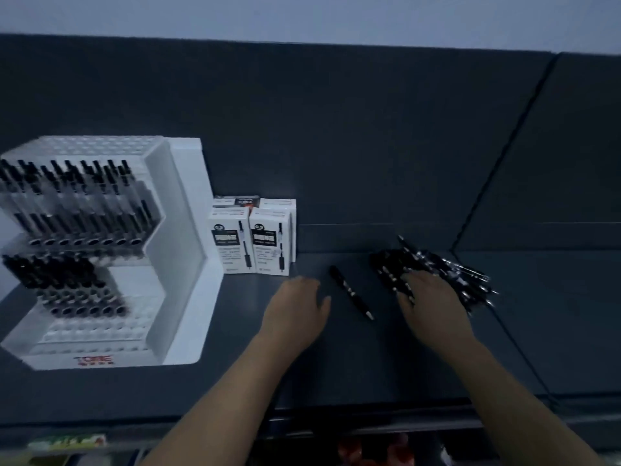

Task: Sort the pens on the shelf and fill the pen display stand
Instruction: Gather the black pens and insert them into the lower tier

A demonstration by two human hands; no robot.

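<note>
The job is sitting somewhere in the middle, by my judgement. The pen display stand [183, 230] at the left of the shelf [336, 364] is carrying rows of dark pens [77, 196] standing on end in both of its tiers, while clear holes at the back of the upper tier and along the front of the lower one are showing empty. A loose pile of pens [450, 269] is lying on the shelf to the right, waiting to be sorted. One single pen [351, 292] is lying apart between the two hands, its long axis running diagonally: the dark blunt end is pointing away toward the white pen boxes [252, 243], and the pale tip is pointing toward the person and to the right. The pens in the pile are mostly lying on a similar slant, tips fanning out to the right, though blur is hiding the detail. The left hand [295, 307] is resting on the shelf beside the single pen, fingers loosely bent and holding nothing. The right hand [431, 304] is lying over the near edge of the pile, fingers spread across the pens without visibly closing round any one.
</note>
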